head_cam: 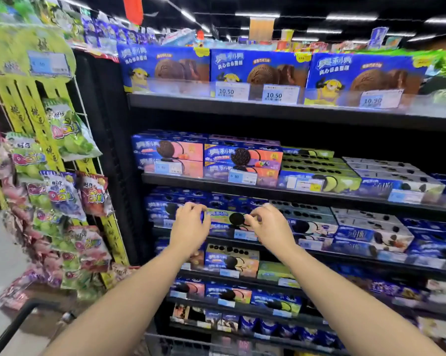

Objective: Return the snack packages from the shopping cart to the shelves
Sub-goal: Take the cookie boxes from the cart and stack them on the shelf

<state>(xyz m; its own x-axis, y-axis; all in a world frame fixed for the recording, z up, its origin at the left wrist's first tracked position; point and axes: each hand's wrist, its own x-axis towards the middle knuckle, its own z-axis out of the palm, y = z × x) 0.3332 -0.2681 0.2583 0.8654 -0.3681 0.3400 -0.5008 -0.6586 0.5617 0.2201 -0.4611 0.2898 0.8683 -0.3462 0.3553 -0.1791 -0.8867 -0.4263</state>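
Mid-frame, the left hand (189,226) and right hand (269,227) grip the ends of a cookie box (225,218) on the shelf (332,254), with neighbouring boxes (311,222) crowding it.

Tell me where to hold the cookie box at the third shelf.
Grip the cookie box by its two short ends, from the aisle side, as the left hand and right hand do. It lies lengthwise, long face outward, and neighbouring boxes sit close on both sides, so likely only its front corners are free.

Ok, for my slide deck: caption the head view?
Left hand and right hand hold a cookie box at a stocked supermarket shelf.
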